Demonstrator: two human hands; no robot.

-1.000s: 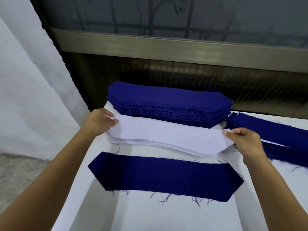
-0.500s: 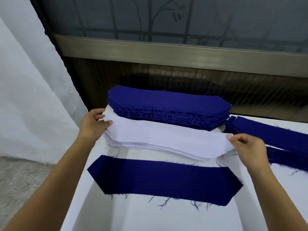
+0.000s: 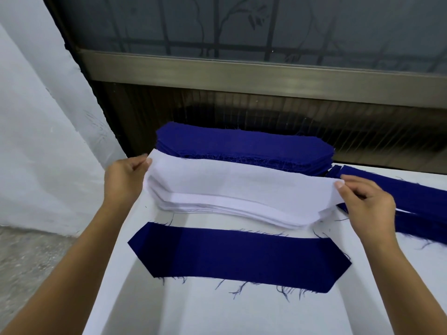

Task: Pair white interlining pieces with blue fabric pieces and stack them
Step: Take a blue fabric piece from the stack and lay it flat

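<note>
A stack of white interlining pieces [image 3: 217,207] lies across the middle of the white table. Its top white interlining piece [image 3: 242,182] is lifted off the stack, stretched between my hands. My left hand [image 3: 123,180] pinches its left end and my right hand [image 3: 365,201] pinches its right end. A single blue fabric piece [image 3: 237,258] with frayed edges lies flat in front of the stack, nearer to me. Behind the white stack sits a thick stack of blue fabric pieces [image 3: 244,146].
More blue pieces [image 3: 416,201] lie at the right, partly behind my right hand. The white table [image 3: 217,315] ends at its left edge beside a grey floor [image 3: 29,257]. A dark window frame [image 3: 242,71] and wall rise right behind the table.
Both hands have raised the top white piece higher off the stack, so it now hangs free above the pieces beneath. The blue pieces have not moved.
</note>
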